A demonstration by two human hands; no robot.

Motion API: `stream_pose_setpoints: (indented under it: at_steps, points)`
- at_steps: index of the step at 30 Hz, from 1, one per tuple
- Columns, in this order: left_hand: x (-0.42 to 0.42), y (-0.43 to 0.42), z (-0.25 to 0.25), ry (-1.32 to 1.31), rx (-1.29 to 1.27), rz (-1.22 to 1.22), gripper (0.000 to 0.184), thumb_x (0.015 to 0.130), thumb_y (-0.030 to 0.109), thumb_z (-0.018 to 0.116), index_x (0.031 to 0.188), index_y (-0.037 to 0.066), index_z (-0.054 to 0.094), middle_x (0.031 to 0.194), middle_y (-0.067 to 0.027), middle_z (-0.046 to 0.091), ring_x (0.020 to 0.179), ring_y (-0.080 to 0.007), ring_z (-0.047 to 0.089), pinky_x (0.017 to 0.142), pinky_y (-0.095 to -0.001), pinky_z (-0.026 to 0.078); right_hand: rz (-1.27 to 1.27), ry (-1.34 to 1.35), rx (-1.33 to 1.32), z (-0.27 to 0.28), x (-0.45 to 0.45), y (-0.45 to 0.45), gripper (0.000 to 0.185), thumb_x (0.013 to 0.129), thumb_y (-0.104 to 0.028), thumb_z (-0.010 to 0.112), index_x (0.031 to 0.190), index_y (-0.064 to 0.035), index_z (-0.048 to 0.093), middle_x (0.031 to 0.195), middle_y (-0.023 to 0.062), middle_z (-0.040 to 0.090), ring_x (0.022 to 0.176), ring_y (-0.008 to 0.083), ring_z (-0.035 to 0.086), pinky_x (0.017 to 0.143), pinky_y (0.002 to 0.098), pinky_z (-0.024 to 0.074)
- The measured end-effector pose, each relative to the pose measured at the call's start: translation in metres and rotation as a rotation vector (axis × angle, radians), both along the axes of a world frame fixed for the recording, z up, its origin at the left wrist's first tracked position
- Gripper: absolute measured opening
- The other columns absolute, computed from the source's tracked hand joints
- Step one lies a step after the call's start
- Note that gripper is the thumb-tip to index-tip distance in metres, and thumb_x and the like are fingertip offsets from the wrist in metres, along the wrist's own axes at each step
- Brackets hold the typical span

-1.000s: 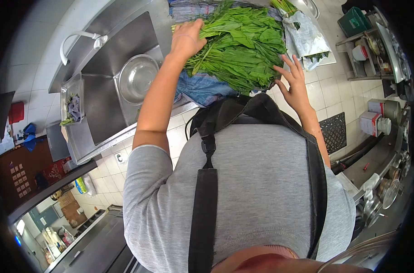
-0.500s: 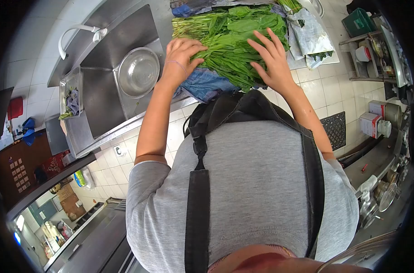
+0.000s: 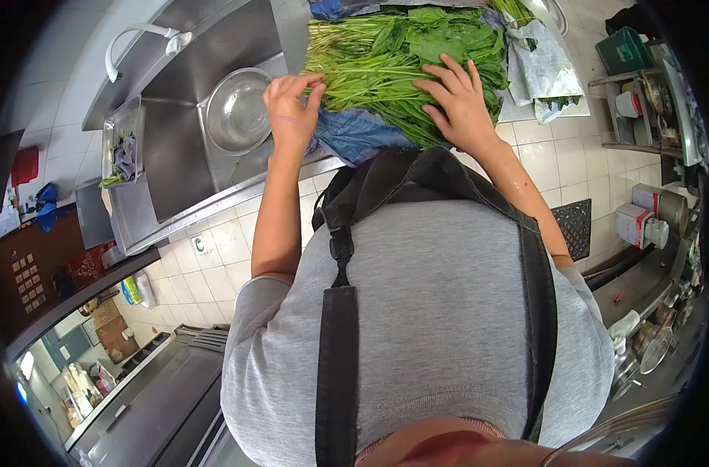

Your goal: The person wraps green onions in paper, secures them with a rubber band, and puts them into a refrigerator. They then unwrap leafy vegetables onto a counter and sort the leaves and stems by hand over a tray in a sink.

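Leafy greens (image 3: 405, 78): laid flat on crumpled blue sheeting (image 3: 358, 134), beside smooth steel sink (image 3: 171, 152).
L hand (image 3: 293, 109): fingers bent by ends of stems (image 3: 358, 74); whether any are pinched can't be told.
R hand (image 3: 462, 109): spread, unclosed, placed over leaves (image 3: 432, 39).
Handling: stems best kept parallel, ends evened w/ light fingertip pressure; leaves shouldn't be crushed.
Textures: stems thin, pale, straight; leaves broad, darker, soft-looking.
Bowl (image 3: 237, 111): round, shiny metal, set in sink.
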State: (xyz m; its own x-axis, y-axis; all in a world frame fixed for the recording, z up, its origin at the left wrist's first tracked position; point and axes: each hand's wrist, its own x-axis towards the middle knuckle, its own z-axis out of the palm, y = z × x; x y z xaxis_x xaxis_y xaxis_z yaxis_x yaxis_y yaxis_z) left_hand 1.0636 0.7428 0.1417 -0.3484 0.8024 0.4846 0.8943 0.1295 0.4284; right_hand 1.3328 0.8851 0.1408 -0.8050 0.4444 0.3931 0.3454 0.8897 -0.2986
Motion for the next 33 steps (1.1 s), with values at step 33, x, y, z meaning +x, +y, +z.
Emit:
stream_pose_setpoints:
  at_steps: [33]
  points:
    - [-0.019,0.132,-0.018,-0.368,-0.512,-0.128,0.031,0.075,0.040,0.082,0.088,0.012,0.077,0.084,-0.0114,0.073,0.082,-0.0287,0.069,0.082,-0.0408,0.052,-0.007,-0.045,0.119,-0.008,-0.037,0.007,0.057,0.083,-0.023,0.072,0.136,-0.0169,0.054,0.142,0.0083,0.050,0.134,0.0317,0.041,0.105,0.0507,0.0336]
